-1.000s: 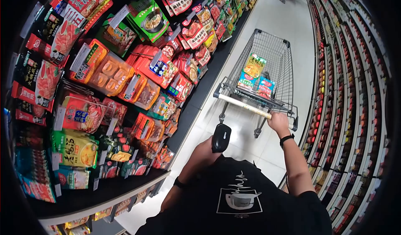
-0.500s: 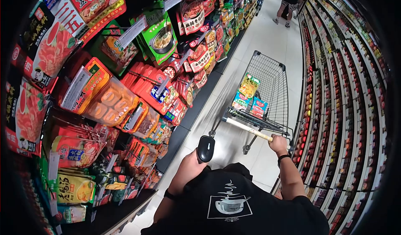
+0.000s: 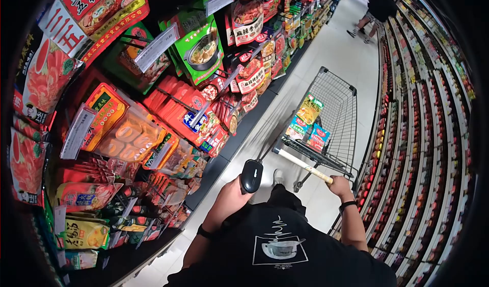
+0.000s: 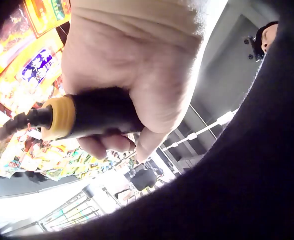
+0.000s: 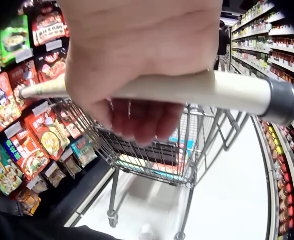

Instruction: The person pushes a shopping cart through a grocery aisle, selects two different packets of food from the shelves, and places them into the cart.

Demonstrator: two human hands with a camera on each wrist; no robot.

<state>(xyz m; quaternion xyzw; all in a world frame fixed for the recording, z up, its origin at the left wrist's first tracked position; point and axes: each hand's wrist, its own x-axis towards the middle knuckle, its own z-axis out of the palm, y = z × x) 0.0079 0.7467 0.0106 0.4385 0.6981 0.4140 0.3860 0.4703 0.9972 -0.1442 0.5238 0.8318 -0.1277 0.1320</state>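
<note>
My right hand (image 3: 341,186) grips the right end of the pale handle bar (image 3: 300,163) of a wire shopping cart (image 3: 342,101). In the right wrist view the fingers curl under that bar (image 5: 237,94). Inside the cart lie a yellow-green food packet (image 3: 309,109) and blue packets, one with red on it (image 3: 318,135). My left hand (image 3: 228,198), away from the bar, holds a rounded black device (image 3: 251,176). Seen from the left wrist, its black handle (image 4: 104,114) lies in the curled fingers, with a yellow collar (image 4: 61,118) and a ribbed cable (image 4: 17,125) at one end.
Hanging seasoning packets (image 3: 198,50) fill the shelf on the left, with price tags (image 3: 158,47) sticking out. Long shelves of jars and bottles (image 3: 407,159) line the right. Ahead in the aisle (image 3: 351,37) is a person in dark clothes (image 3: 379,6).
The view has shifted, and the left shelf's packets look larger. The person ahead has come further into view. My shoe now shows behind the cart. Both hands keep their holds.
</note>
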